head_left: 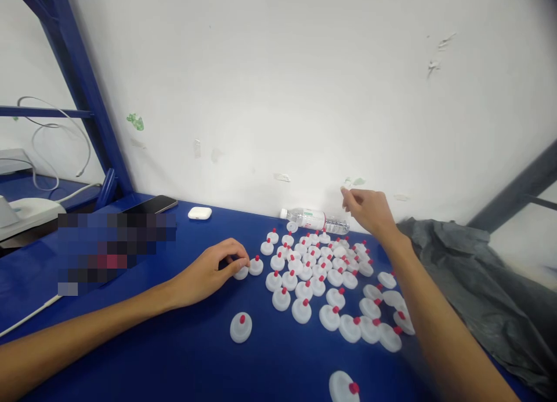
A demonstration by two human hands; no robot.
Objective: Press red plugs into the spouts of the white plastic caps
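- The left hand (220, 265) is lowered to the table (183, 344); its grip is nearly closed, with thumb and fingers brought down on a white cap (241, 274), whose top is covered by the fingertips.
- The right hand (368, 209) is raised above the far edge of the table, in front of the wall (304, 89); its fingers are curled in towards the thumb, and whether anything is held in this grip cannot be told.
- The held cap is set just beside a capped disc of the same kind (256, 267), at the left side of the group.
- The other caps (301, 311) are seen as round, whitish, translucent discs, each mostly topped by a small red tip; they are crowded together at the middle and overlapped towards the right.
- One single cap (241, 328) is placed apart, nearer the camera, and another (343, 387) is cut off by the lower border.
- A clear bottle (311, 218) with a white lid is laid on its side behind the group.
- A white case (199, 213) and a dark phone (159, 204) are placed to the left; dark sheeting (470, 280) is bunched at the right.
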